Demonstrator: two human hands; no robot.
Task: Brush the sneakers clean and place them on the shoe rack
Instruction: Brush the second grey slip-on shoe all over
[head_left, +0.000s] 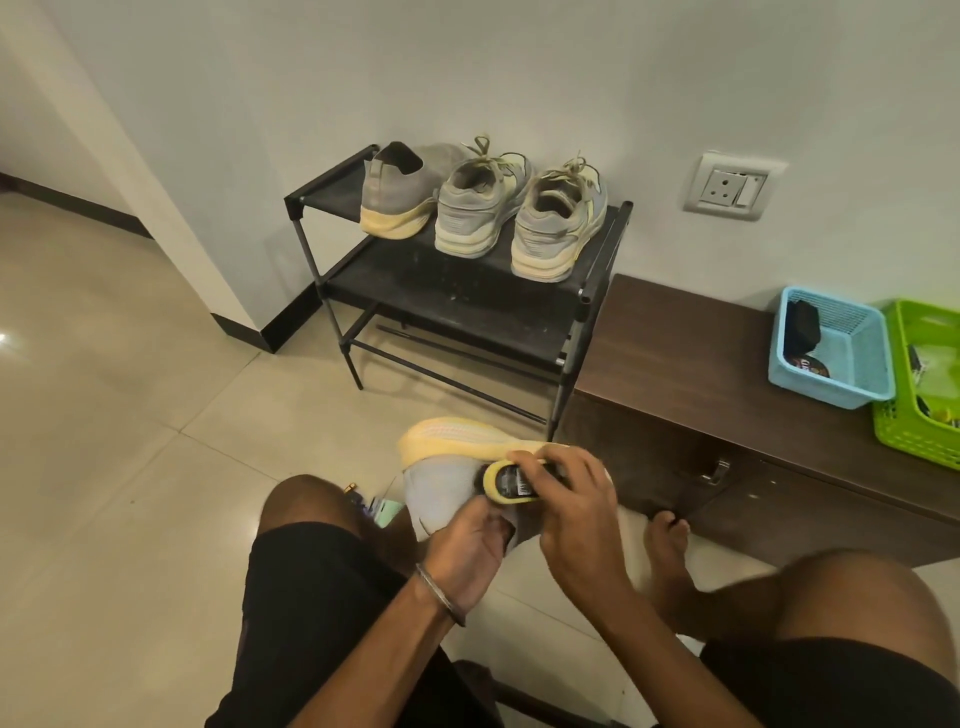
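pale glossy floor tiles (130, 415) and a plain white wall (519, 62) with a switch socket (733, 186); a dark wooden surface (701, 353) carries a blue basket (831, 387) and a green basket (906, 441); the black shoe rack (457, 291) holds three sneakers on its top shelf, heels toward us; the grey sneaker (447, 488) is held above the floor, yellow sole up and away, long axis roughly left to right; left hand (470, 551) grip curled into its opening; right hand (571, 499) grip closed round the brush (511, 483), pressed to its side; its label unreadable.
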